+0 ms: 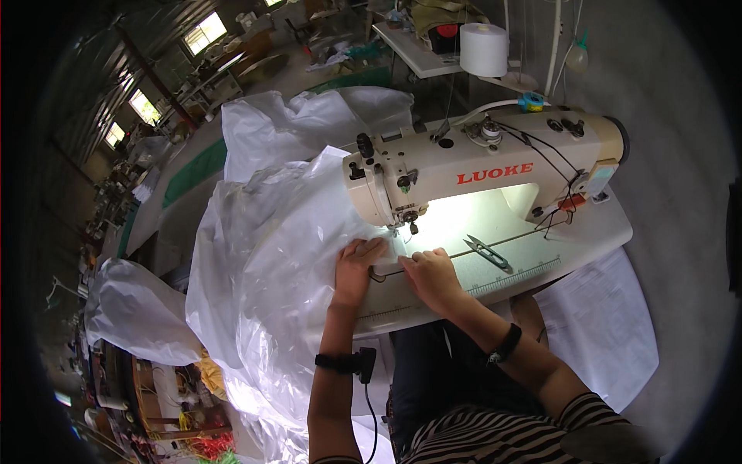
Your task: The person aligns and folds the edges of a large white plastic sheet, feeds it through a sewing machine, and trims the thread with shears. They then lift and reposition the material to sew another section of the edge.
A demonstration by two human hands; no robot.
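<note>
A large white, shiny plastic sheet (270,247) runs under the needle area of the beige sewing machine (495,155). My left hand (358,267) lies on the sheet just left of the lit presser foot (396,232), its fingers stretched over the material toward the needle. Close by on the right, my right hand (433,277) pinches the sheet's edge in front of the foot. The fingertips of both hands are partly hidden by the glare and the material. Green-grey thread snips (487,253) rest on the machine bed, right of my right hand.
A ruler scale (518,277) runs along the front of the table. White sheeting (607,325) hangs at the right, and more white sheeting (309,124) lies behind the machine. A white thread cone (484,49) stands at the back. Yellow and red scraps (212,445) lie lower left.
</note>
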